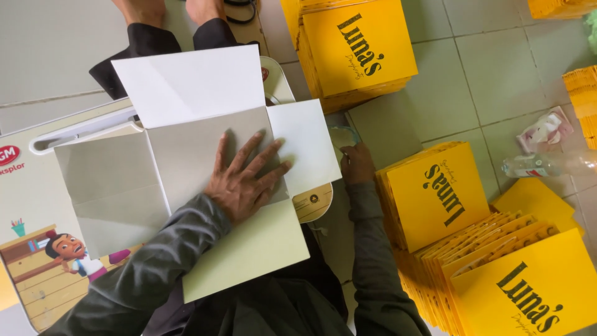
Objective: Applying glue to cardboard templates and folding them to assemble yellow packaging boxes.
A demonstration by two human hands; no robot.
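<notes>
Cardboard blank point(205, 155): grey-white sheet with creased flaps, opened flat across the person's lap and a small illustrated desk point(37, 249); it is the landmark for all below.
Left hand point(245, 180): lies palm down on the middle panel of the blank, fingers spread wide and pressed flat, gripping nothing.
Right hand point(356, 165): just past the blank's right flap, knuckles up, fingers curled; it seems to touch the flap's edge or a pale round object there, but the view is too poor to say what it holds.
Sleeves: dark grey, both reaching in from the bottom edge towards the blank.
Round card disc point(314, 202): tan, peeping out under the blank's lower right corner.
Yellow folded boxes point(435, 193): fanned stack on the tiled floor right of the blank, near the right hand.
Second yellow stack point(357, 50): above and right of the blank, well apart from both hands.
Plastic bottle point(547, 163): lying on its side, far right of the blank.
</notes>
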